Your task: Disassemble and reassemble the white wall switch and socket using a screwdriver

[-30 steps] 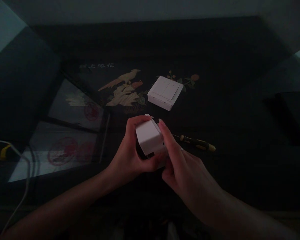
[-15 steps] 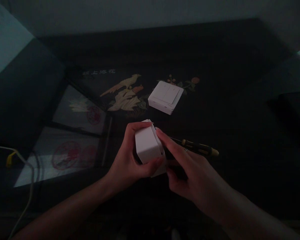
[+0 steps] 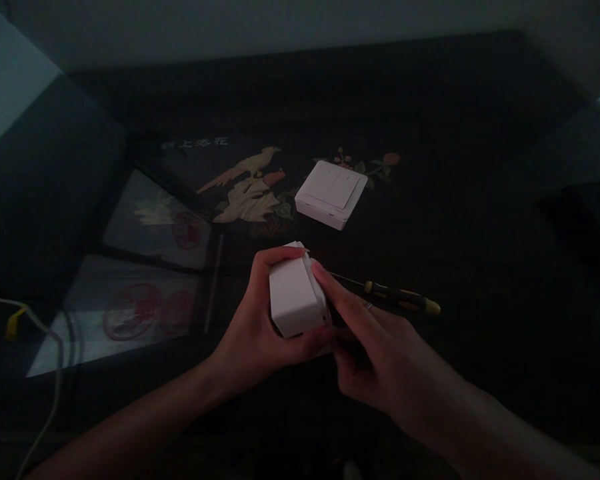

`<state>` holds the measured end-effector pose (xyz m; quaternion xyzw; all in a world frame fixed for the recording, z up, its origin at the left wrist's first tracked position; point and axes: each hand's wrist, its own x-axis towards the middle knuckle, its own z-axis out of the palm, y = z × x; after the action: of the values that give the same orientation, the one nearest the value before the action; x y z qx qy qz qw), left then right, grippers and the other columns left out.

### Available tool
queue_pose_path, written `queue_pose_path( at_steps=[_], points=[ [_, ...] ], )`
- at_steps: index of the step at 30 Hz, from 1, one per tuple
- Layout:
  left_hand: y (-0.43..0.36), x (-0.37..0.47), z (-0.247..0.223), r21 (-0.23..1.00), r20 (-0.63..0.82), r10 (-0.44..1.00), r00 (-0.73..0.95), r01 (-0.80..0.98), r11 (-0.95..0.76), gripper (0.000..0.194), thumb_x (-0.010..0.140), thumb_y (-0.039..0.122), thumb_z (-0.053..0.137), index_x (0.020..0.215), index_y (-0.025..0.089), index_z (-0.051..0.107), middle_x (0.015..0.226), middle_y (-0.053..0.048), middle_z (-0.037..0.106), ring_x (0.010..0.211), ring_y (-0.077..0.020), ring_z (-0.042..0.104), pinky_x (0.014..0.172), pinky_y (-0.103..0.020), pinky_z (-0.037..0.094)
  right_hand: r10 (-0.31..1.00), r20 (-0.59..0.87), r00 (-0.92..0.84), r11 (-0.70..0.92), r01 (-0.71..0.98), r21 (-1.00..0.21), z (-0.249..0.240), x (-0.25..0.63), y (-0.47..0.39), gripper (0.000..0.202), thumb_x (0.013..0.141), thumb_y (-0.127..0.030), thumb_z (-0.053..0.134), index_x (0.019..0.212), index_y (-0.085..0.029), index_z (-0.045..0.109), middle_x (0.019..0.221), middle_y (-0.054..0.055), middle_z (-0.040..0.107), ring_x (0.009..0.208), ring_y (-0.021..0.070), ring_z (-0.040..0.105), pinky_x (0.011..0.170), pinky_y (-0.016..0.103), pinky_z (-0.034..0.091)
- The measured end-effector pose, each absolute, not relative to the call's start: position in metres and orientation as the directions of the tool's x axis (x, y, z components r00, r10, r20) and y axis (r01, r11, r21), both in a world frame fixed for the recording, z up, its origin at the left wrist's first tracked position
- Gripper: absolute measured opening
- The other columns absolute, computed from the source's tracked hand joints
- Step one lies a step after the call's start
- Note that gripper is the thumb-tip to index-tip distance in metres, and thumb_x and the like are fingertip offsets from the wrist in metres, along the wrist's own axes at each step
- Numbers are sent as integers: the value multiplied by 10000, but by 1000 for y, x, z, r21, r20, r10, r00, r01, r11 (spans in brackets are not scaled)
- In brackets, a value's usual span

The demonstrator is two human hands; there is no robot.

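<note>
My left hand (image 3: 260, 320) is wrapped round a white wall switch box (image 3: 294, 293), which is tilted on its side. Its fingers lie over the top edge and its thumb presses along the lower edge. My right hand (image 3: 375, 340) closes on the plate side of the same box, index finger along the plate and thumb below; that face is turned away from me. Beyond the hands a second white wall switch (image 3: 331, 190) with two rockers lies face up. A screwdriver (image 3: 400, 297) with a black and yellow handle lies behind my right hand, its shaft partly visible.
The dark glossy tabletop (image 3: 455, 220) bears a picture of birds and flowers (image 3: 250, 193) and window reflections. A pale cable (image 3: 57, 373) with a yellow tag (image 3: 15, 323) runs down the left side. A dark object (image 3: 593, 213) sits at the right edge.
The held switch box has turned slightly in my hands, and my left thumb has slid a little right along its lower edge. The other switch and the screwdriver lie as before.
</note>
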<state>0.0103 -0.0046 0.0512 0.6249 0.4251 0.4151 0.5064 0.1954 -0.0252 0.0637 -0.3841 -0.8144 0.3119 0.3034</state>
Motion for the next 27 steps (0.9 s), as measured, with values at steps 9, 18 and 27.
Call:
queue_pose_path(
  at_steps=[9,18,27],
  points=[
    [-3,12,51,971,137,958,251,157,-180,648,698,323,849,1202,302,443,1065,3,583,888,-174,612,734,-273,549,854,250,-457,497,572,-653,62,184,-36,932,796,13,386,1609,-209,-12,1524,191,484,1359,271,519,875,374,631],
    [1,13,42,935,262,940,217,185,-303,643,695,352,856,1195,277,457,1138,-19,551,951,-187,598,790,-303,536,880,253,-402,471,668,-576,67,177,-42,802,922,-29,351,1605,-225,-21,1418,173,602,1260,261,621,805,358,656],
    [16,6,32,883,388,883,263,169,-438,658,690,389,862,1208,270,475,1178,-47,544,1048,-238,572,886,-379,499,870,277,-407,484,603,-635,60,185,-29,891,825,-2,478,1598,-179,71,1436,156,594,1159,239,689,860,331,631]
  ],
)
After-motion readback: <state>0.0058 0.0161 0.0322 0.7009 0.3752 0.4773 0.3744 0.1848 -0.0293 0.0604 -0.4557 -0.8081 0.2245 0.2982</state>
